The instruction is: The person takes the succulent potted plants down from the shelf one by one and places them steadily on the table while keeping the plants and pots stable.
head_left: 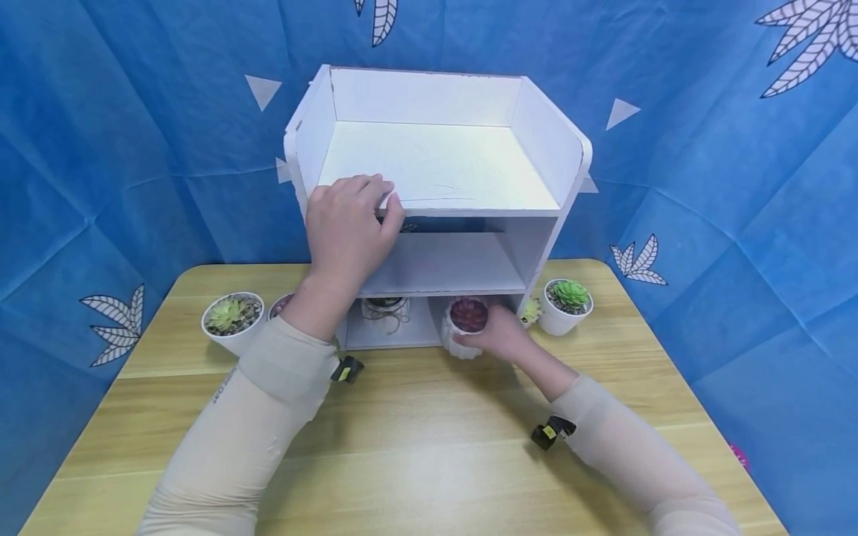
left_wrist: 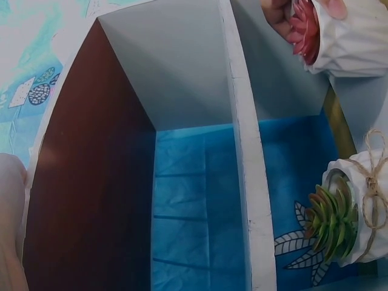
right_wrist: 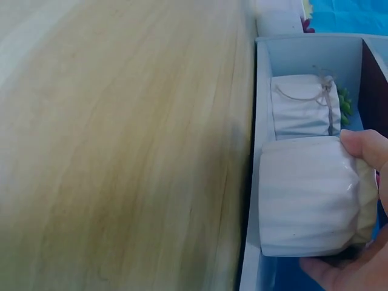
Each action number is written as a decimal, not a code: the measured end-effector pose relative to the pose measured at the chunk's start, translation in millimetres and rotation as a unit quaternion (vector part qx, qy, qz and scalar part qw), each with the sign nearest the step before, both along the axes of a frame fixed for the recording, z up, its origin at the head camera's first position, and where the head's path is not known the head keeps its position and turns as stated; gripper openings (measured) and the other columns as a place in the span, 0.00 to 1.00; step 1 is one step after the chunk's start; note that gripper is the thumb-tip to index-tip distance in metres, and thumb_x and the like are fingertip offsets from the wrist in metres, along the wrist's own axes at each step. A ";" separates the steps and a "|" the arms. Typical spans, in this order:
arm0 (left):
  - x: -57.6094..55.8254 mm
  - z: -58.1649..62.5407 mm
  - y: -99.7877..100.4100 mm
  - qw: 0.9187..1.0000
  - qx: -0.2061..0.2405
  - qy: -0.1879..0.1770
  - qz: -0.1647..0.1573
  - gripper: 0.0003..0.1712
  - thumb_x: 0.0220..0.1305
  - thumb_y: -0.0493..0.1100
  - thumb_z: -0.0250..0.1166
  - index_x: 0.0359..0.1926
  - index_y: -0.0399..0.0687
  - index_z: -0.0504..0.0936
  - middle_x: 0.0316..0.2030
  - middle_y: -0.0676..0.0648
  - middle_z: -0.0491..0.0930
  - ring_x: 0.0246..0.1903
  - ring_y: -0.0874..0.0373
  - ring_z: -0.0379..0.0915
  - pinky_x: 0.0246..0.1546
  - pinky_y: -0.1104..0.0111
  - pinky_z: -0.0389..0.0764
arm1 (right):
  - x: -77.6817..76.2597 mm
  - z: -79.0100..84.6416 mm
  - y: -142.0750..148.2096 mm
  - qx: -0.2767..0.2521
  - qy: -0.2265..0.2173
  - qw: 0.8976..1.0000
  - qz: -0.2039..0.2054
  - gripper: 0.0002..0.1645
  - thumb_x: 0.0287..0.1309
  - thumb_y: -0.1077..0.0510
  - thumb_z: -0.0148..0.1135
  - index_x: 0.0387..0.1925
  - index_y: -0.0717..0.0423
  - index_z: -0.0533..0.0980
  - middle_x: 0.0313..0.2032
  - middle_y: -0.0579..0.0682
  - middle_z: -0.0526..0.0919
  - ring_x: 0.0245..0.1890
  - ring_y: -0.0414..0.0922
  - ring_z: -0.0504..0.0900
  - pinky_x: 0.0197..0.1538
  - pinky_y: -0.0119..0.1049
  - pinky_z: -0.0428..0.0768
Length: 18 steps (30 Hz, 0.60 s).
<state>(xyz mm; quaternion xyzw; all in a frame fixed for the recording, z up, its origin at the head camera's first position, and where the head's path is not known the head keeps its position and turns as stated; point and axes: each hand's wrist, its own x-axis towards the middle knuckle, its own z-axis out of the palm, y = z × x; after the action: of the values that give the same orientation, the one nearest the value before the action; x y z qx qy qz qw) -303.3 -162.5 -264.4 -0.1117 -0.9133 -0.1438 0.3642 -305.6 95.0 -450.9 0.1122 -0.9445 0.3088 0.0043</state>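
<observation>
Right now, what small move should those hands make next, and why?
Probably ease the red-topped pot farther back into the bottom compartment: the right hand holds it at the front opening, beside the twine-tied pot, while the left hand rests on the white shelf near its top front edge.

Blue cloth [head_left: 181,89] with leaf prints [head_left: 114,335] hangs behind a glossy wood-grained table [head_left: 415,447].

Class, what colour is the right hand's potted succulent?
The succulent is red, clearest in the left wrist view.
</observation>
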 end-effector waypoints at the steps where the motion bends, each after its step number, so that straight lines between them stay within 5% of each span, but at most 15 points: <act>1: -0.1 0.2 -0.1 1.000 0.000 0.000 0.001 0.27 0.72 0.57 0.47 0.55 0.50 0.86 0.56 0.46 0.83 0.57 0.49 0.78 0.55 0.53 0.74 | 0.5 0.2 0.3 -0.001 0.003 1.000 0.004 0.54 0.42 0.40 0.79 0.62 0.69 0.66 0.49 0.64 0.81 0.50 0.58 0.82 0.55 0.51 0.80; 18: 1.0 0.7 0.4 1.000 -0.003 -0.002 0.003 0.27 0.72 0.57 0.47 0.55 0.50 0.86 0.55 0.46 0.83 0.57 0.49 0.78 0.55 0.53 0.74 | 14.9 11.4 11.8 -0.033 0.007 0.999 0.039 0.50 0.40 0.43 0.82 0.61 0.61 0.70 0.50 0.57 0.82 0.51 0.54 0.82 0.57 0.51 0.79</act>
<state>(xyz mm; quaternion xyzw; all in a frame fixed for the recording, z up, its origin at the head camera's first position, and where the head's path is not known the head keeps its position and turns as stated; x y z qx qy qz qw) -302.2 -162.1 -263.6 -0.1100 -0.9148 -0.1397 0.3628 -290.7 106.8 -439.4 0.1512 -0.9287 0.3387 0.0022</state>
